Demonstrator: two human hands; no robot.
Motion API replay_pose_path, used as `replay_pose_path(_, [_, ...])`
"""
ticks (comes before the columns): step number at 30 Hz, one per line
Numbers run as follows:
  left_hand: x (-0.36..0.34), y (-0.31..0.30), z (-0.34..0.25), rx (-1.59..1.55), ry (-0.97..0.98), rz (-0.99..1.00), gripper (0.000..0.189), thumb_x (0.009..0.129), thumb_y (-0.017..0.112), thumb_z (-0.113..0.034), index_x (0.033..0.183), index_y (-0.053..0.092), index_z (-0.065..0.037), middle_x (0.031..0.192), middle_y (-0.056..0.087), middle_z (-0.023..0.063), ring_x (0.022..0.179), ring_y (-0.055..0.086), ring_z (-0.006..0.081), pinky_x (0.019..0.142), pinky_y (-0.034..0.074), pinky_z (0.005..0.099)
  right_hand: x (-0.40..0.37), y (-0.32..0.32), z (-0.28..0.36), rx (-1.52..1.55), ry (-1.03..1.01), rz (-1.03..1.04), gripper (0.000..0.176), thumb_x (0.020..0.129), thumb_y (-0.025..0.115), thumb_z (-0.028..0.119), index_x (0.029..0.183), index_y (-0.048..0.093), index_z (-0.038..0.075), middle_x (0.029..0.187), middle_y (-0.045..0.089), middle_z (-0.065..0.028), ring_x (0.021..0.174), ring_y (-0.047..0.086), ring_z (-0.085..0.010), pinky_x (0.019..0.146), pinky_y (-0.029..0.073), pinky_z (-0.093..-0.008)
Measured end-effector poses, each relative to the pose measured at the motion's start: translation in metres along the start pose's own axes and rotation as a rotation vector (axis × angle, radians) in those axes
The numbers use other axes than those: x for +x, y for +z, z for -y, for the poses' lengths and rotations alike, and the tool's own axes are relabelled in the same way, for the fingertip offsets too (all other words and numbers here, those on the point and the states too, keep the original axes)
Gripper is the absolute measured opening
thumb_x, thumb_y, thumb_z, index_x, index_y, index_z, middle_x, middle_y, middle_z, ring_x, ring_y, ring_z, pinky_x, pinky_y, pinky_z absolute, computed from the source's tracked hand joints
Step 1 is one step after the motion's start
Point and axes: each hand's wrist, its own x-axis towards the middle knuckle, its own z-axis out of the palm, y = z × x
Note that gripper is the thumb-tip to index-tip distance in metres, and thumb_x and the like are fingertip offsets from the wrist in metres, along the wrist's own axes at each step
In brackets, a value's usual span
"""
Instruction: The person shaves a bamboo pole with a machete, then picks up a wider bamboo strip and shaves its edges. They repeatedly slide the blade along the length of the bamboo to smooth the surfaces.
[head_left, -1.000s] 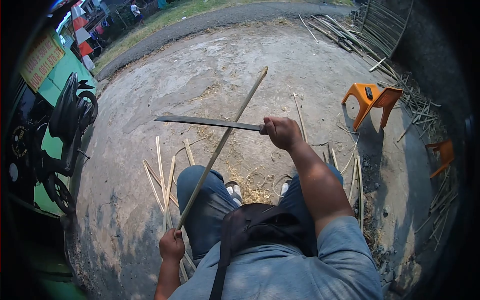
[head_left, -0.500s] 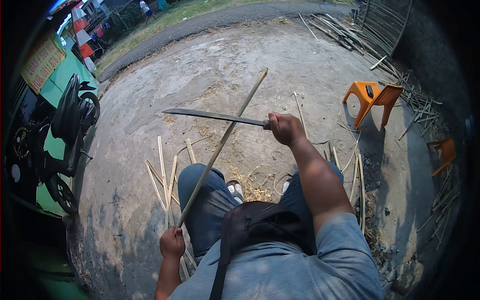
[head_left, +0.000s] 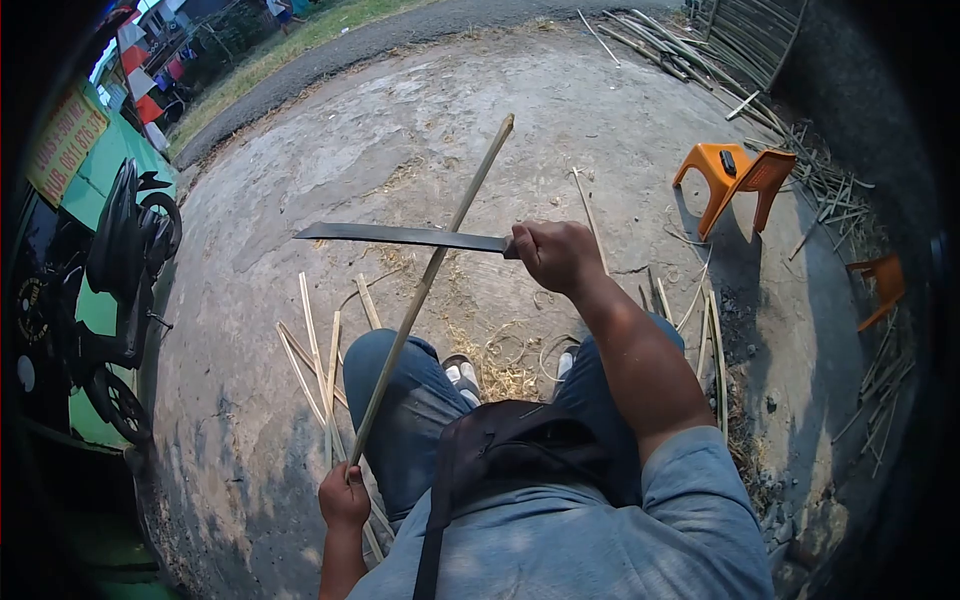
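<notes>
My right hand (head_left: 552,256) is closed round the handle of a machete (head_left: 385,234), its long blade pointing left. The blade crosses a long bamboo strip (head_left: 408,322) near the strip's upper part; whether they touch is hard to tell. Low on the left, my left hand (head_left: 343,493) grips the strip's near end. From there the strip slants up and to the right over my left knee, its far end out above the concrete. Curled shavings (head_left: 505,365) lie on the ground between my feet.
Split bamboo strips (head_left: 322,365) lie beside my left leg, and more (head_left: 714,350) lie by my right. An orange plastic chair (head_left: 735,180) with a small dark object on its seat stands at right. Bamboo poles (head_left: 665,50) lie far right. A motorcycle (head_left: 125,270) is parked left.
The blade sits slightly further left and lower across the strip, my right hand with it. The whole view has shifted a little. Both hands keep their holds.
</notes>
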Motion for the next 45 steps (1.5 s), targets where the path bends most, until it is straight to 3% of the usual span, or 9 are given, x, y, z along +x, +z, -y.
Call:
replay_pose_path(1, [-0.001,-0.001,0.000,0.003,0.003,-0.002,0.062,0.108,0.045,-0.055,0.105,0.071,0.001,0.085,0.067,0.0252,0.082,0.066,0.0509,0.070,0.051,0.0555,0.003,0.006,-0.005,0.115,0.003,-0.044,0.046,0.109,0.042,0.043,0.091,0.080,0.025,0.080,0.078,-0.0038,0.073,0.075,-0.0310,0.070,0.061,-0.0458])
replay_pose_path(7, [0.003,-0.007,0.003,0.026,-0.009,-0.001,0.059,0.108,0.046,-0.055,0.097,0.070,-0.002,0.080,0.065,0.0251,0.079,0.065,0.0506,0.069,0.050,0.0553,0.018,0.016,-0.027,0.176,0.225,-0.093,0.049,0.110,0.039,0.044,0.095,0.082,0.025,0.086,0.079,-0.0048,0.083,0.076,-0.0316,0.078,0.060,-0.0449])
replay_pose_path(18, [0.005,-0.007,-0.007,-0.014,0.011,-0.018,0.055,0.108,0.048,-0.051,0.096,0.070,-0.002,0.081,0.065,0.0242,0.079,0.065,0.0504,0.068,0.050,0.0547,0.000,0.002,0.005,0.057,0.056,-0.004,0.048,0.110,0.039,0.042,0.090,0.080,0.027,0.085,0.078,-0.0052,0.079,0.075,-0.0323,0.075,0.061,-0.0476])
replay_pose_path(22, [0.010,-0.017,-0.002,0.013,-0.010,0.041,0.055,0.108,0.048,-0.051,0.096,0.070,-0.002,0.080,0.065,0.0244,0.079,0.065,0.0505,0.068,0.050,0.0552,0.018,0.009,-0.026,0.127,0.295,-0.051,0.052,0.110,0.035,0.042,0.099,0.082,0.024,0.091,0.080,-0.0051,0.088,0.076,-0.0327,0.084,0.060,-0.0452])
replay_pose_path(28, [0.011,-0.016,0.012,-0.037,-0.016,0.072,0.055,0.108,0.048,-0.050,0.093,0.069,-0.001,0.077,0.065,0.0247,0.077,0.065,0.0506,0.066,0.049,0.0539,0.014,0.003,-0.013,0.170,0.222,-0.052,0.051,0.110,0.036,0.043,0.100,0.082,0.023,0.090,0.079,-0.0090,0.085,0.076,-0.0343,0.079,0.060,-0.0481])
replay_pose_path(33, [0.016,-0.018,0.005,-0.115,-0.037,0.123,0.058,0.108,0.048,-0.052,0.091,0.070,-0.001,0.074,0.064,0.0247,0.075,0.065,0.0499,0.064,0.049,0.0515,-0.005,0.006,0.015,0.009,-0.007,0.005,0.047,0.110,0.040,0.041,0.090,0.078,0.023,0.078,0.075,-0.0099,0.075,0.073,-0.0358,0.072,0.059,-0.0506])
replay_pose_path(36, [0.018,-0.017,0.017,-0.125,-0.033,0.131,0.059,0.108,0.049,-0.053,0.091,0.070,-0.001,0.074,0.064,0.0247,0.074,0.066,0.0491,0.063,0.049,0.0509,0.005,0.005,-0.002,0.078,-0.023,-0.024,0.047,0.109,0.040,0.040,0.090,0.079,0.022,0.078,0.076,-0.0096,0.076,0.074,-0.0344,0.073,0.060,-0.0494])
replay_pose_path(38, [0.019,-0.016,0.018,-0.140,-0.040,0.127,0.059,0.108,0.049,-0.054,0.091,0.070,-0.001,0.073,0.064,0.0247,0.074,0.067,0.0487,0.062,0.049,0.0507,0.011,0.004,-0.010,0.205,0.121,-0.039,0.046,0.109,0.042,0.039,0.088,0.080,0.022,0.078,0.077,-0.0064,0.078,0.076,-0.0324,0.073,0.061,-0.0465])
replay_pose_path(45, [0.021,-0.023,0.025,-0.203,-0.102,0.186,0.054,0.105,0.058,-0.049,0.087,0.067,0.000,0.066,0.060,0.0208,0.063,0.064,0.0409,0.059,0.046,0.0467,0.009,0.016,0.002,0.073,0.039,-0.107,0.046,0.109,0.042,0.038,0.086,0.077,0.020,0.078,0.076,-0.0073,0.074,0.075,-0.0335,0.071,0.060,-0.0475])
